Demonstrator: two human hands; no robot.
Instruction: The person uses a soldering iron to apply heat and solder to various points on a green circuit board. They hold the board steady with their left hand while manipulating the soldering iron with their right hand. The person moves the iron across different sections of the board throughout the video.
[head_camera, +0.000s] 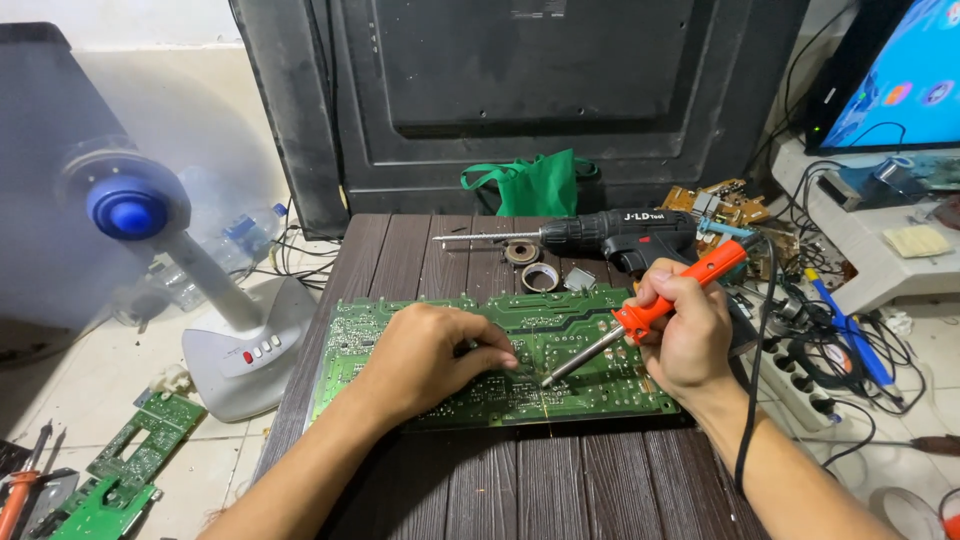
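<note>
**Soldering on a big green board, head cam view**

Only one view here, looking down from the head camera. The right hand (685, 330) is wrapped around the orange handle of a soldering iron (640, 318), pen-style grip, tip angled down and left onto the green circuit board (570, 310). The left hand (430, 355) is lying on the board with the fingers curled in, pinching something thin right next to the iron's tip. Could be solder wire or a component lead, too small to tell. The board sits across the middle of the dark wooden table (520, 480), closer to the far edge than the near one.

My take on doing this bit well: keep the tip on the joint only as long as it needs, feed from the opposite side to the iron, and keep the left fingertips back from the hot tip because they look really close. Resting both wrists on the table like this seems smart for steadiness. Also watch the iron's black cord (752, 400) running down by the right forearm so it doesn't tug.

Along the far edge of the table: a black cordless drill (620, 232) lying on its side with a pale label on the body, and a tape roll (541, 277) just in front of it. A green cloth bag (535, 183) sits behind the table. Off the left edge, on the floor, a white stand fan (245, 350) with a blue hub.
</note>
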